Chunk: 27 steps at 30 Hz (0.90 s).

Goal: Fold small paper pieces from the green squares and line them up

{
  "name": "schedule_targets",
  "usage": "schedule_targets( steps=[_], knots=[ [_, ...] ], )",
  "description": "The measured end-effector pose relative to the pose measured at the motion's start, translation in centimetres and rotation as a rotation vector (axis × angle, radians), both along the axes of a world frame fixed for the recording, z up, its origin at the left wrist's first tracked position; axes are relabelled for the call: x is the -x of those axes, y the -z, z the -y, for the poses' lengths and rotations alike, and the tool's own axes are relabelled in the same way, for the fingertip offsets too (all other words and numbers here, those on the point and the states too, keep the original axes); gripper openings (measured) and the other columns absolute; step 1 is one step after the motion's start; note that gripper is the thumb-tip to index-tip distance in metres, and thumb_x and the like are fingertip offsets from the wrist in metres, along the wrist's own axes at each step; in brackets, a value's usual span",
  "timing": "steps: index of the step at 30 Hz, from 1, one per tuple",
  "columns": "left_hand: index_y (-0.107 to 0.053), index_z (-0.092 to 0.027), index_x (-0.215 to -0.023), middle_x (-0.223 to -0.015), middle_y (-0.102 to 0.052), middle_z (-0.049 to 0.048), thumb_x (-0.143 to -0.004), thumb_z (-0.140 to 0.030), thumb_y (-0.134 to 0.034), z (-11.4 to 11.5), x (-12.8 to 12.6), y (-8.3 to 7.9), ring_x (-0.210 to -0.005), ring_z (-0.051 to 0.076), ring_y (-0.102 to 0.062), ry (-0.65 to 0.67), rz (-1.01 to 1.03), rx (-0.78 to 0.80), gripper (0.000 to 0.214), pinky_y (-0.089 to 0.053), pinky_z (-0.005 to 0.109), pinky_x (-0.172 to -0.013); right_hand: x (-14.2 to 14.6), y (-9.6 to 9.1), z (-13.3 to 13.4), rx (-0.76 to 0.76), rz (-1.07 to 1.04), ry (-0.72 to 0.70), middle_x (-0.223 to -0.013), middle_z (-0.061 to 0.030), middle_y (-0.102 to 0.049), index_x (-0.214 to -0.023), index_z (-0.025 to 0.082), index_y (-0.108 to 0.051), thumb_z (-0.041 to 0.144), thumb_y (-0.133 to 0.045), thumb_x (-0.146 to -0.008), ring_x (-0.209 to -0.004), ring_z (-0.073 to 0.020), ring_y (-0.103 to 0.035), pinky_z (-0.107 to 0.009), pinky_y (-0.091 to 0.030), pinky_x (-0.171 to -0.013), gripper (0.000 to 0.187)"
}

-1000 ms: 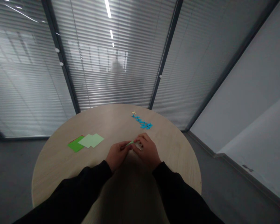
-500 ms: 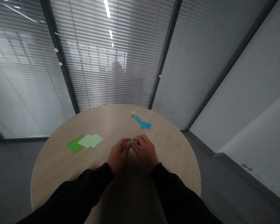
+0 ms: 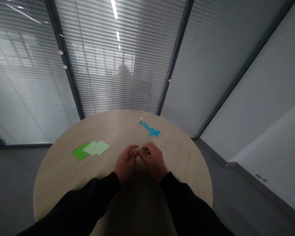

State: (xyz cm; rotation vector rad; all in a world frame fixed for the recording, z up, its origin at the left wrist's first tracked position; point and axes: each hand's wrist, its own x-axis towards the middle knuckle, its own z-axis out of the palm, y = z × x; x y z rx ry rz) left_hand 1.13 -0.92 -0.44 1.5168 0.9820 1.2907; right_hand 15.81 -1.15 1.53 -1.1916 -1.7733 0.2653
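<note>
A small pale green folded paper [image 3: 138,148] is pinched between my two hands, low over the middle of the table. My left hand [image 3: 126,163] grips its left side with thumb and fingers. Its other side is held by my right hand [image 3: 153,160], whose fingers are closed and curled. The fingers hide much of the paper, so its full shape cannot be made out. Beyond my hands lies a row of small blue folded paper pieces [image 3: 151,130], with a yellow folded paper piece [image 3: 141,118] at its far end.
Flat light green paper sheets [image 3: 101,147] overlap a bright green sheet [image 3: 81,153] on the left of the round wooden table [image 3: 64,183]. A reddish edge shows under the bright green sheet. Window blinds [image 3: 120,91] stand behind the table, and a white wall [image 3: 265,124] is at the right.
Between my fingers the pale green paper now tilts up and shows more of its surface. My right fingers have shifted slightly. The loose sheets and blue pieces stay in place on the table.
</note>
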Motion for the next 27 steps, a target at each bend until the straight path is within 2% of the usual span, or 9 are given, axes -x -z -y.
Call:
schedule_targets(
  steps=[5,10,17,22,27],
  knots=[
    [-0.059,-0.018,-0.114,-0.108,-0.074,0.0123,-0.092,-0.047,-0.055,0.3,-0.4,-0.3,-0.097,0.024,-0.070,0.079,0.041,-0.036,0.036,-0.053,0.038,-0.088,0.0,0.0,0.1,-0.004,-0.021,0.028,-0.081,-0.0024,-0.064,-0.084,0.019,-0.063,0.019,-0.065,-0.084,-0.071,-0.0160,-0.061,-0.027,-0.048,-0.067,0.002],
    [-0.058,-0.017,-0.114,-0.111,-0.073,0.0130,-0.094,-0.044,-0.055,0.4,-0.6,-0.3,-0.099,0.023,-0.069,0.114,0.074,-0.034,0.034,-0.052,0.038,-0.091,0.1,0.1,0.2,-0.061,0.009,-0.014,-0.085,-0.0034,-0.065,-0.088,0.019,-0.063,0.018,-0.062,-0.086,-0.073,-0.0157,-0.062,-0.028,-0.050,-0.070,0.002],
    [-0.060,-0.017,-0.115,-0.105,-0.073,0.0101,-0.087,-0.046,-0.066,-0.1,-0.7,0.7,-0.094,0.021,-0.067,0.139,0.274,0.124,0.041,-0.051,0.035,-0.088,0.0,0.0,0.2,-0.180,0.208,-0.047,-0.090,-0.0066,-0.067,-0.091,0.019,-0.064,0.011,-0.054,-0.090,-0.084,-0.0199,-0.061,-0.031,-0.050,-0.076,0.013],
    [-0.064,-0.018,-0.113,-0.112,-0.070,0.0081,-0.082,-0.041,-0.074,0.3,-0.8,0.1,-0.097,0.019,-0.067,0.222,0.495,0.276,0.040,-0.051,0.034,-0.091,-0.3,0.2,0.3,-0.287,0.324,-0.044,-0.097,-0.0086,-0.069,-0.096,0.020,-0.068,0.014,-0.051,-0.095,-0.093,-0.0220,-0.062,-0.035,-0.052,-0.085,0.018],
    [-0.067,-0.020,-0.108,-0.108,-0.069,0.0055,-0.077,-0.034,-0.078,0.5,-0.6,-0.7,-0.096,0.018,-0.065,0.227,0.625,0.390,0.036,-0.051,0.033,-0.089,-0.3,0.1,0.4,-0.384,0.413,-0.029,-0.100,-0.0098,-0.070,-0.096,0.019,-0.070,0.014,-0.052,-0.096,-0.092,-0.0229,-0.061,-0.036,-0.053,-0.082,0.018]
  ],
)
